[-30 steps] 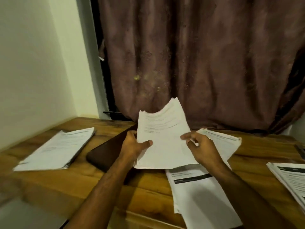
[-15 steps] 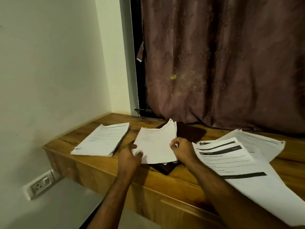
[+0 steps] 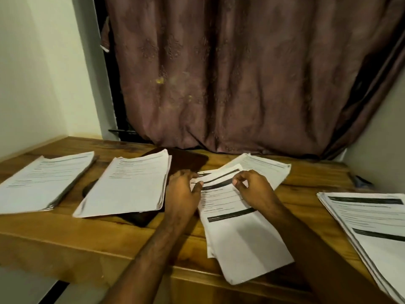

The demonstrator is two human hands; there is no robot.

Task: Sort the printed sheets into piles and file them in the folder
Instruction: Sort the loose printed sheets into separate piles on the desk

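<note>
Both hands are down on the middle heap (image 3: 232, 207) — the loose, unsorted sheets fanned out in front of me, with black header bars showing. My left hand (image 3: 183, 194) lies on the heap's left edge, fingers relaxed and fairly straight, thumb stretched onto the top sheet; it grips nothing, it just pins the paper so the heap won't slide. My right hand (image 3: 252, 187) is curled at the top of the same sheet, fingertips (image 3: 235, 182) drawn in toward the thumb as if pinching the upper edge, but whether paper is truly caught between them I cannot tell. I judge this to be the pick of the next sheet to sort. Over at nine o'clock from my hands sits the nearer pile (image 3: 127, 185), squared up and lying on the dark folder (image 3: 188, 160), whose cover shows beyond and beneath it — handy, I'd say, for filing when the time comes. Further out at nine o'clock lies another pile (image 3: 43, 181), flat on the wooden desk (image 3: 87, 233). At three o'clock, well apart, a third pile (image 3: 372, 220) with black bars runs off the desk's right side. The piles are spread wide so they don't mix. The heap overhangs the desk's near edge at six o'clock, so my left hand's weight matters. A curtain (image 3: 241, 73) hangs at twelve o'clock.
</note>
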